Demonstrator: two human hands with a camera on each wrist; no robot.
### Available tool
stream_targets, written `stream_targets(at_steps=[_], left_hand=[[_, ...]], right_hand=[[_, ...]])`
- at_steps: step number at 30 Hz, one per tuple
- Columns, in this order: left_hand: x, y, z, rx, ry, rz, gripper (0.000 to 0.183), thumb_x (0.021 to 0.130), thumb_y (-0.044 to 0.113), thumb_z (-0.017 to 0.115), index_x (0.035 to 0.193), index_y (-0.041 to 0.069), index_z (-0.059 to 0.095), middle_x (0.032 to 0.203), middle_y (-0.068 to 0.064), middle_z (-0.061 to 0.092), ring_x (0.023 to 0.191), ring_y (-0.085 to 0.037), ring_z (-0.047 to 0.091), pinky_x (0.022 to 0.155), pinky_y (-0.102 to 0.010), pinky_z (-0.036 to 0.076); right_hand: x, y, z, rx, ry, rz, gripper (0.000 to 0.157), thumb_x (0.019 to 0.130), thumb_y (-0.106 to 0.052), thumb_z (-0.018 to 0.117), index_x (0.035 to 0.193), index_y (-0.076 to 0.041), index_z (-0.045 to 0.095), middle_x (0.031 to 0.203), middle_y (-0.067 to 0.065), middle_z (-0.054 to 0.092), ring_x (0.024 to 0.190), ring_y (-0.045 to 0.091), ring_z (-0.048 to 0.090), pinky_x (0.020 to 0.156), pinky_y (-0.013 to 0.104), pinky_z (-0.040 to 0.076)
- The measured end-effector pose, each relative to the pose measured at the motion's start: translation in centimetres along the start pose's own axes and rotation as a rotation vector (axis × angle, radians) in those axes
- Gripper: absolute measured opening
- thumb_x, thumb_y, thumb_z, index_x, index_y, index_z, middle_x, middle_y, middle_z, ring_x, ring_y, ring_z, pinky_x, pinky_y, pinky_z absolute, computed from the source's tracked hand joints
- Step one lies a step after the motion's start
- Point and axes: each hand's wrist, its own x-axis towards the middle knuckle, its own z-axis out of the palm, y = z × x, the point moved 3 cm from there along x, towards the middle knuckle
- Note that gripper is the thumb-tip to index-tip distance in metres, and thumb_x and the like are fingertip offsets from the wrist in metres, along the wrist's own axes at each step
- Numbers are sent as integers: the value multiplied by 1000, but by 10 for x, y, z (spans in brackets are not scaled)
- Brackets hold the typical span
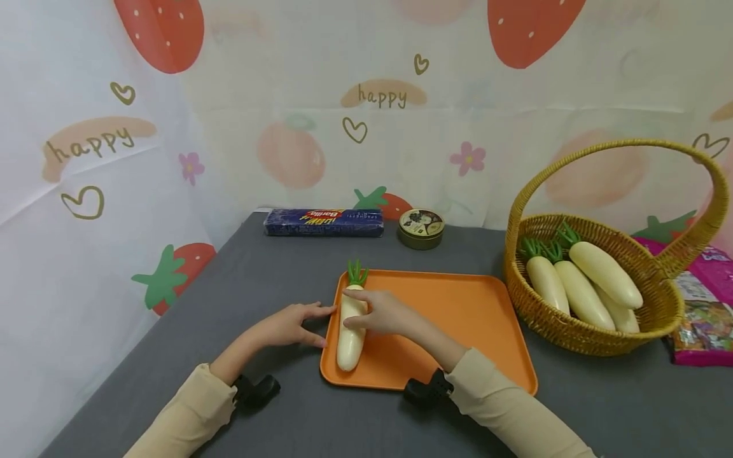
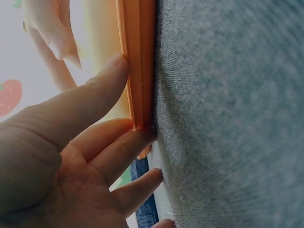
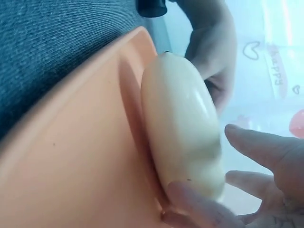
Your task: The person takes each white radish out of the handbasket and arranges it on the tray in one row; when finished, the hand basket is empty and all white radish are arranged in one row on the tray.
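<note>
A white radish [image 1: 350, 337] with green leaves lies lengthwise along the left side of an orange tray [image 1: 446, 318]. Over its upper half is my right hand [image 1: 382, 313], fingers spread. In the right wrist view a finger [image 3: 202, 204] touches the radish [image 3: 178, 104], while other fingers stand apart from it. My left hand [image 1: 289, 327] is at the tray's left edge. The left wrist view shows its thumb [image 2: 102, 88] against the tray rim [image 2: 137, 71], with the other fingers extended along the outside.
A wicker basket [image 1: 595, 340] with a tall handle holds several white radishes [image 1: 584, 296] at the right. Beside it lies a pink packet [image 1: 707, 305]. A blue spaghetti box [image 1: 323, 222] and a round tin [image 1: 420, 229] stand at the back of the grey table [image 1: 252, 273].
</note>
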Motion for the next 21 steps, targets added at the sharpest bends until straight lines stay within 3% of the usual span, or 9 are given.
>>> stream_targets(at_steps=[3,5,10,12,17,21], left_hand=[[0,1,-1,-1,-3,2,68,81,27,67,137,3,36,137,-30,24,125,-43,21,94,-56,24],[1,2,-2,-3,-6,-1,67,82,26,66,137,3,36,137,-30,24,125,-43,20,94,-56,24],[-1,2,-3,-13,-7,0,67,81,26,67,136,2,36,137,-31,24,126,-43,20,95,-56,23],[-1,2,-3,-13,-2,4,67,81,25,67,136,2,37,137,-30,24,126,-43,20,95,-55,23],[0,1,-4,-10,5,6,68,81,27,67,137,2,36,137,-30,23,126,-43,20,95,-56,22],[1,1,-2,-12,-5,10,68,81,26,67,137,2,36,137,-31,23,126,-44,19,95,-56,22]], right_hand=[[-5,1,-7,26,-3,25,60,85,-29,63,138,-16,39,132,17,42,65,17,55,55,25,45],[-12,4,-13,59,-1,34,60,85,-30,63,138,-17,39,131,18,42,69,17,57,57,27,46],[-35,17,-34,205,-18,26,59,87,-28,61,139,-15,37,108,20,56,77,25,62,66,35,50],[-46,22,-44,229,-10,0,57,87,-27,59,138,-12,37,109,21,56,86,29,61,68,37,50],[-76,36,-78,172,77,-58,54,87,-28,60,135,-11,42,135,17,38,114,38,43,67,34,51],[-104,52,-112,53,175,-72,56,86,-33,59,136,-12,42,134,18,38,111,36,46,67,32,51]])
